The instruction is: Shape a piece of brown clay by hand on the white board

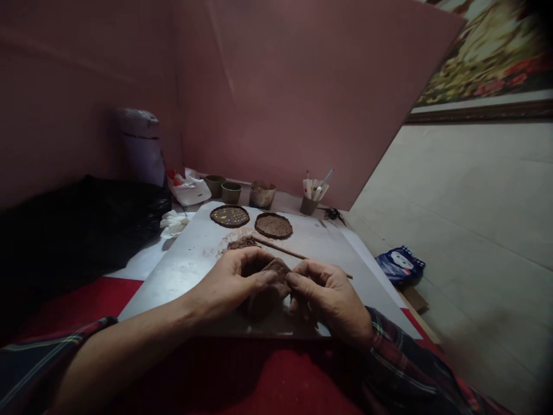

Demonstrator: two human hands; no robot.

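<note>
A flattened piece of brown clay (280, 267) is held up between my hands, over the near part of the white board (173, 282). My left hand (235, 276) grips its left side, thumb in front and fingers behind. At its right edge, my right hand (330, 294) pinches the clay between thumb and fingers. Just beyond my hands lie a heap of brown clay crumbs (242, 244) and a thin brown stick-like piece (294, 252). Two round clay discs with raised rims sit farther back: one dotted yellow (230, 216), the other plain brown (273, 225).
Behind the board stand small cups (231, 193), a stained container (262, 195) and a cup of tools (310, 204). Crumpled white tissue (173, 223) and a black plastic bag (86, 230) lie left. A blue packet (401, 265) is at right. Pink panels (294, 98) rise behind.
</note>
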